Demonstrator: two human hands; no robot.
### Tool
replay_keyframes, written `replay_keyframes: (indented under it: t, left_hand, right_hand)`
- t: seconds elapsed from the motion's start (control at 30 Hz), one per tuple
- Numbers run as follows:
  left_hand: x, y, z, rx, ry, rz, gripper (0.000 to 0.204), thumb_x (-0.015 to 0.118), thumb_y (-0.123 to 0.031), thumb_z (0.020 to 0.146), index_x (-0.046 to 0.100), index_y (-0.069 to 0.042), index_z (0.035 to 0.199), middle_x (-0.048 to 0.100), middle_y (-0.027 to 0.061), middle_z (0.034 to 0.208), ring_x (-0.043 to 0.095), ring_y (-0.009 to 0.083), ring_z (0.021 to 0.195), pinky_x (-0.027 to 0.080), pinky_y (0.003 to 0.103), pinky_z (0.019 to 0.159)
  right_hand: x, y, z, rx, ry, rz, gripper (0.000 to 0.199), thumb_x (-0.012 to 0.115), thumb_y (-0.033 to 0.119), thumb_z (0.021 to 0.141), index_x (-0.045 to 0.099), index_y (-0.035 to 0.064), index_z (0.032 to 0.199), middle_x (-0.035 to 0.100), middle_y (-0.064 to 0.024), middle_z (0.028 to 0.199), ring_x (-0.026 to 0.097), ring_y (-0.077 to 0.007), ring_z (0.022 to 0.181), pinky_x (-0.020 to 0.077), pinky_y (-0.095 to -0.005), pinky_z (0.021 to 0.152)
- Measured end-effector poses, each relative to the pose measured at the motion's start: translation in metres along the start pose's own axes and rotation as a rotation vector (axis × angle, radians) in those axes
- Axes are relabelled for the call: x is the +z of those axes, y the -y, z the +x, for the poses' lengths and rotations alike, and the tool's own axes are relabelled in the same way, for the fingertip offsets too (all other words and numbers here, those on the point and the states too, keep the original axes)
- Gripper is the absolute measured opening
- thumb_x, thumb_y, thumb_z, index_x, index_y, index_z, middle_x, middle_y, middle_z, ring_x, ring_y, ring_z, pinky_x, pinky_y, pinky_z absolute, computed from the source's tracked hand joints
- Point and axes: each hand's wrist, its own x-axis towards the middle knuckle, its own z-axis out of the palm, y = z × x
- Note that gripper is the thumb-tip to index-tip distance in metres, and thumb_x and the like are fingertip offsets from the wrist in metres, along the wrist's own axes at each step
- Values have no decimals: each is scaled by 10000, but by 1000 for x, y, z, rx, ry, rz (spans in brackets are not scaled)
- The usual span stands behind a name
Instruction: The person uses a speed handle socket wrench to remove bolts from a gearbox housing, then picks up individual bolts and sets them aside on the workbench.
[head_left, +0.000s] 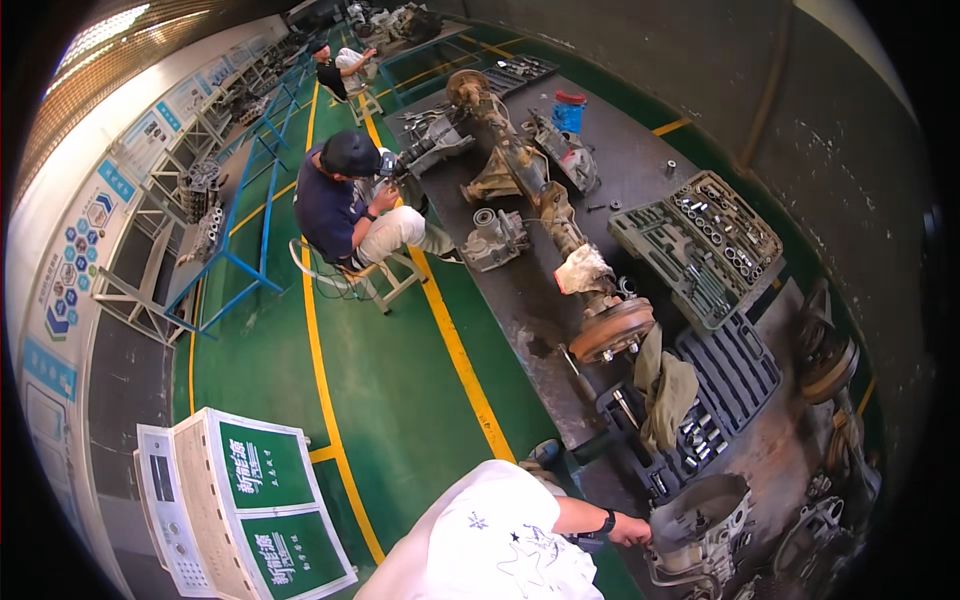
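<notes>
My left hand [630, 529], with a black band at the wrist, reaches out from a white printed sleeve at the lower edge. Its fingers are curled against the near left rim of a grey metal gearbox housing [698, 515], which stands with its wide round mouth facing up. The fingertips are partly hidden. My right hand is out of the picture. Just beyond the housing lie an open dark socket case [755, 385], several chrome sockets [702, 440] and a crumpled olive cloth [664, 388].
A rusty axle [525, 165] with a brake drum [612, 330] runs along the workbench [540, 345]. Beside it lies an open green tool case [690, 250]. More metal parts [812, 535] crowd the right. A seated person [345, 205] works at the bench's left side. A white cabinet [240, 510] stands lower left.
</notes>
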Motion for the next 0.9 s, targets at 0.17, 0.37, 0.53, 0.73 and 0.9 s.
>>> replay_keyframes:
  t: [0.17, 0.37, 0.53, 0.73, 0.9]
  left_hand:
    - [43, -33, 8, -276, -127, -798, 166, 687, -377, 894, 686, -238, 986, 581, -107, 866, 527, 72, 810, 408, 253, 745]
    - [59, -32, 39, -403, -121, -397, 747, 643, -591, 909, 451, -159, 1487, 421, -64, 1501, 374, 110, 1330, 301, 296, 1096]
    - [58, -26, 46, -356, -219, -413, 727, 626, -606, 911, 466, -158, 1461, 453, -41, 1457, 411, 138, 1270, 334, 303, 1049]
    - [66, -16, 46, -335, -342, -411, 707, 605, -623, 914, 485, -156, 1430, 492, -14, 1404, 456, 171, 1197, 373, 313, 992]
    - [79, -9, 49, -328, -454, -430, 707, 591, -623, 919, 496, -131, 1417, 509, 0, 1392, 458, 178, 1192, 378, 322, 990]
  right_hand:
    - [24, -10, -14, -4, 80, 50, 235, 603, 240, 909, 584, 86, 733, 634, -116, 680, 638, -315, 675, 467, -457, 639]
    - [16, 9, -6, 209, 54, 76, 212, 596, 239, 900, 588, 97, 743, 617, -150, 661, 608, -365, 627, 425, -513, 600]
    - [6, 20, 14, 276, 48, 67, 206, 601, 226, 899, 607, 98, 737, 620, -150, 652, 598, -367, 594, 417, -512, 570]
    - [1, 17, 24, 294, -118, 80, 195, 650, 242, 887, 623, 116, 741, 604, -124, 606, 598, -328, 558, 421, -456, 512]
    - [-9, 39, 32, 319, -163, -26, 199, 664, 219, 877, 601, 125, 713, 586, -113, 577, 582, -326, 512, 438, -459, 517]
